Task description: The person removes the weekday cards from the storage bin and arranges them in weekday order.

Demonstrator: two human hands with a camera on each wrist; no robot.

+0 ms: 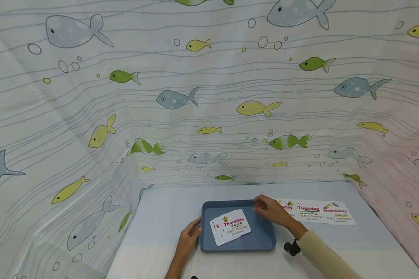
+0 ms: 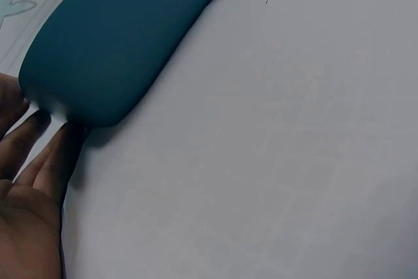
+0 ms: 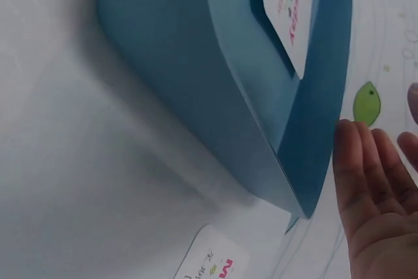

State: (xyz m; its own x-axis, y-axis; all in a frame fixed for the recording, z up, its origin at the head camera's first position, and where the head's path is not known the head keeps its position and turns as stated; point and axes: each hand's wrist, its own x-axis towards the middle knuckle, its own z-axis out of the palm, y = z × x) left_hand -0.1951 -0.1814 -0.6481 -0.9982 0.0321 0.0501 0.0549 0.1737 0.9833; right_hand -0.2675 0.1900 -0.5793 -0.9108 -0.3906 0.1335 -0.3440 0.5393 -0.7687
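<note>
A blue tray (image 1: 258, 240) lies on the table, with a small fanned stack of white word cards (image 1: 232, 227) in it. The top card reads Thursday. My left hand (image 1: 187, 238) is at the tray's left end; in the left wrist view its fairly straight fingers (image 2: 47, 161) touch the outer wall. Over the far right corner of the tray is my right hand (image 1: 270, 210), holding nothing. Its fingers (image 3: 366, 174) look relaxed beside the tray wall in the right wrist view. Part of one card in the row to the right is hidden behind this hand.
Right of the tray, a row of cards on the pale table (image 1: 153, 221) includes a Tuesday card (image 1: 309, 213) and a Wednesday card (image 1: 336, 214). A small black object (image 1: 292, 248) sits by the right wrist. Fish-patterned cloth (image 1: 230, 128) hangs behind and at both sides.
</note>
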